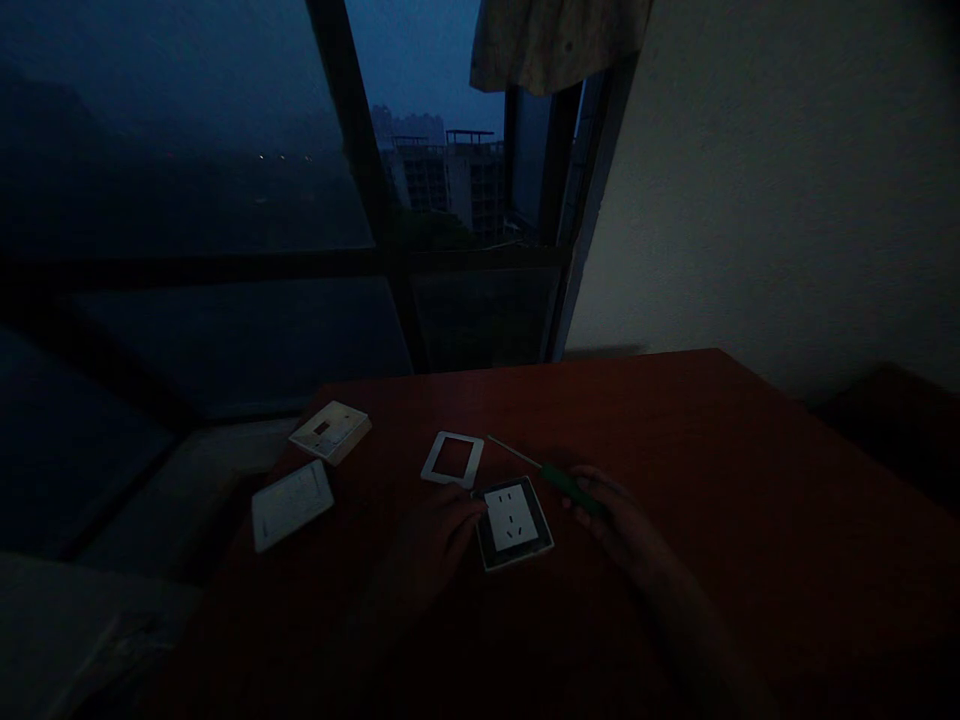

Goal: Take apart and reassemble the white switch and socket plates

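A white wall socket with a dark surround lies face up on the table in front of me. The fingers of my left hand are closed at its upper left edge, in deep shadow. On the other side, my right hand grips the green handle of a screwdriver. The thin shaft points up and left, above the table and past the socket, its tip apart from the socket. Just beyond the socket lies a white square frame with an open middle.
On the left of the reddish-brown table lie a white box-like plate with a small cutout and a flat pale panel. Behind the table stand a dark window and a pale wall. The room is dim.
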The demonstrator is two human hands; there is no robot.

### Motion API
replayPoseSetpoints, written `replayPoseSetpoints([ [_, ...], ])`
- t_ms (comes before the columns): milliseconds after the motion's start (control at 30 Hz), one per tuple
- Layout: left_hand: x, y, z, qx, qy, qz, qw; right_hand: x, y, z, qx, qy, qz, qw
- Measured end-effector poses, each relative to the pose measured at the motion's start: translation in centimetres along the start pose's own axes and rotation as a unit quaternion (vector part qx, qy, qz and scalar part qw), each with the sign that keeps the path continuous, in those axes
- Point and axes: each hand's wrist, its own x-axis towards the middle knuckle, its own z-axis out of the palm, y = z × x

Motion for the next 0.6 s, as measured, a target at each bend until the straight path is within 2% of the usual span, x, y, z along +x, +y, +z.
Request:
replayPoseSetpoints([
  [133,0.0,-0.4,0.2,-0.008,0.011,-0.017,1.000,0.0,-0.1,0.2,0.004,-0.005,0.000,1.000],
  [233,0.2,-0.3,0.1,-0.001,-0.001,-0.021,1.000,0.0,-0.1,0.3,0.007,-0.006,-0.002,1.000],
  [367,0.4,-0.1,0.1,0.030,-0.007,0.010,0.999,-0.1,-0.1,0.4,0.010,-0.004,-0.004,1.000],
  [600,0.2,-0.3,1.1,0.097,0.001,0.048,0.994,-0.6,-0.3,0.8,0.014,-0.013,-0.013,1.000],
])
